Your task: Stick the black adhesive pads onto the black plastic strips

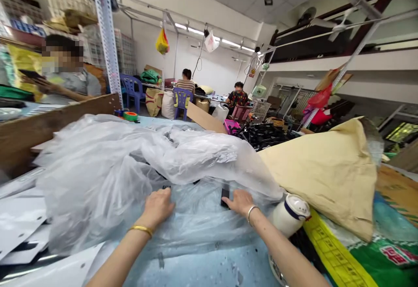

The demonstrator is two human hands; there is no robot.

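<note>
A large clear plastic bag [209,158] lies crumpled across the light blue table [196,267], its near part spread flat under both hands. My left hand [158,207] is closed on this near part, fingers curled down, with a small black piece [166,187] at its fingertips. To the right, my right hand [242,201] is also closed on the plastic, its fingertips partly hidden. Its thumb points left against a black rectangular piece [225,196]. Whether that piece is inside the bag or on it, I cannot tell.
A white lidded flask [290,215] stands by my right forearm. Beyond it lies a large tan paper sack [323,178]. White sheets [22,221] are stacked at left, below a wooden board [58,126]. Black parts [267,135] are heaped behind. Several people sit farther back.
</note>
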